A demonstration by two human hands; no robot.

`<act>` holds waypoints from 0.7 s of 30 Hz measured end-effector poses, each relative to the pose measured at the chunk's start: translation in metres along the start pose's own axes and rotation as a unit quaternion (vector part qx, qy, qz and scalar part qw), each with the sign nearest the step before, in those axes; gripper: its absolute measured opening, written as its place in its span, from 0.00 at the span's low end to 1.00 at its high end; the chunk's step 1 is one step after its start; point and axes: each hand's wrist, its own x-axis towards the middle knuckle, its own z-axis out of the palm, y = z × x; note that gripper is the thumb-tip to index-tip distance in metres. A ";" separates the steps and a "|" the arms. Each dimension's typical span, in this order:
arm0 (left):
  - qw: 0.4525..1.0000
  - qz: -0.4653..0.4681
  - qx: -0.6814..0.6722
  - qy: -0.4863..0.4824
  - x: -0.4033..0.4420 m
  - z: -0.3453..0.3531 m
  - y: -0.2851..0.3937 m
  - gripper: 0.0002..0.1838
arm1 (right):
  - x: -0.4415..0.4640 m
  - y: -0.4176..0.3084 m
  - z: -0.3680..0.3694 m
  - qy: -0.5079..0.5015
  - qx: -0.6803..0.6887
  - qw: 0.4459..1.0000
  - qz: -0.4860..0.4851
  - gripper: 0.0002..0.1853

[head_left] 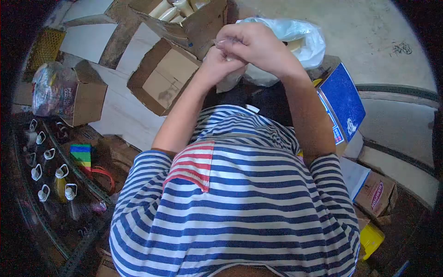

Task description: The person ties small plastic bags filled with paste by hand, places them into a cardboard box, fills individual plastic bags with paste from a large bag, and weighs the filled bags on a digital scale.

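My left hand (216,67) and my right hand (249,44) meet in front of me, high in the view. The fingers of both are curled together, and a small bit of clear, shiny material seems to show between them, too small to name. Just beyond and beneath them lies a white plastic bag (314,46) with its mouth open. An open, shallow cardboard box (166,76) stands to the left of my hands. Farther up, a taller cardboard box (203,27) holds several pale, rounded packages (170,14).
A blue-topped device (344,99) with a front panel stands at right, above a brown carton (374,194) and a yellow item (371,240). On the left are several bottles with white looped caps (70,193), a plastic-wrapped bundle (53,90) and a coloured striped item (81,157).
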 end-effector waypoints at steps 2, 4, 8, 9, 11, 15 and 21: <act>0.999 -0.022 -0.043 -0.016 -0.001 -0.002 0.009 0.13 | -0.001 0.004 0.004 0.029 0.023 0.999 -0.004 0.12; 0.995 -0.045 -0.085 -0.030 -0.001 -0.005 0.011 0.12 | -0.005 0.008 0.009 0.058 0.047 0.997 -0.009 0.13; 0.998 0.063 0.023 -0.004 0.000 -0.008 0.010 0.09 | -0.017 0.027 0.021 0.185 0.195 0.962 0.054 0.11; 0.995 0.090 0.025 0.032 -0.001 -0.006 0.010 0.09 | -0.021 0.034 0.027 0.216 0.245 0.942 0.078 0.11; 0.993 0.098 0.043 0.043 -0.003 -0.003 0.005 0.09 | -0.032 0.043 0.034 0.232 0.318 0.910 0.132 0.10; 0.986 0.116 0.099 0.062 -0.005 -0.002 0.006 0.10 | -0.044 0.045 0.041 0.265 0.521 0.789 0.189 0.06; 0.988 0.071 0.129 0.036 -0.011 -0.009 0.016 0.09 | -0.048 0.044 0.039 0.232 0.453 0.825 0.245 0.09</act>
